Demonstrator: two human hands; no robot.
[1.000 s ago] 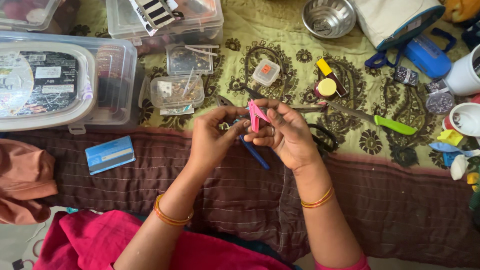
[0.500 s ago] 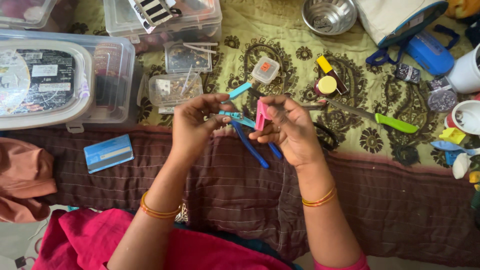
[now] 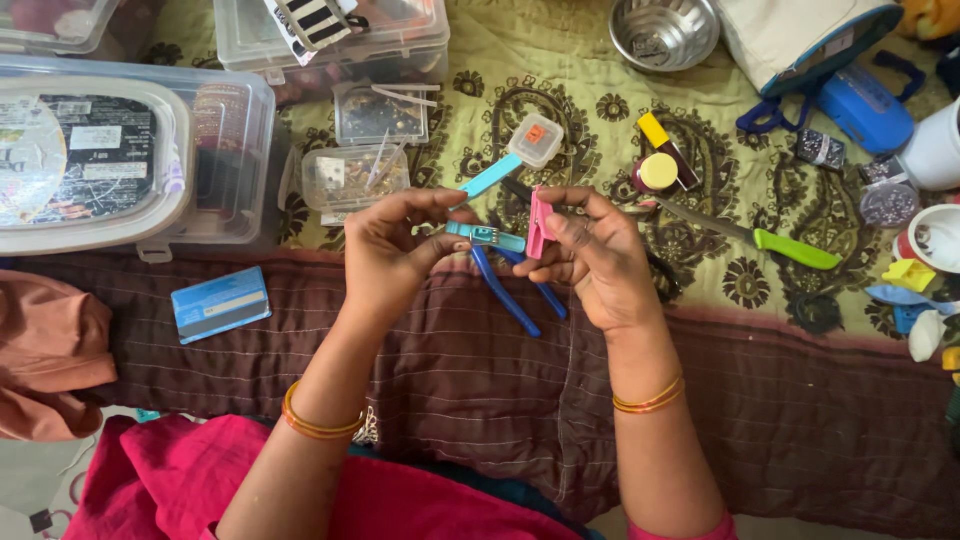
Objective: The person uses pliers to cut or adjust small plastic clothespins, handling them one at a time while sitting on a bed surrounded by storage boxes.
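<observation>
My left hand (image 3: 392, 250) pinches a light-blue clothes peg (image 3: 487, 208) whose two halves spread apart, one pointing up right, one flat toward my right hand. A pink clothes peg (image 3: 540, 223) stands upright between the fingers of my right hand (image 3: 592, 258). The two pegs nearly touch above the quilt. Blue-handled pliers (image 3: 507, 293) lie on the brown quilt border just below both hands.
Clear plastic boxes (image 3: 130, 150) sit at the left, small bead containers (image 3: 352, 178) behind my hands. A green-handled knife (image 3: 760, 238), steel bowl (image 3: 664, 30), yellow-capped bottle (image 3: 656, 172), blue card (image 3: 220, 304) and black scissors (image 3: 660, 282) lie around. White cups (image 3: 930, 150) stand at the right edge.
My left hand has picked up the light-blue peg and raised it beside the pink peg. Both hands have shifted slightly up and right.
</observation>
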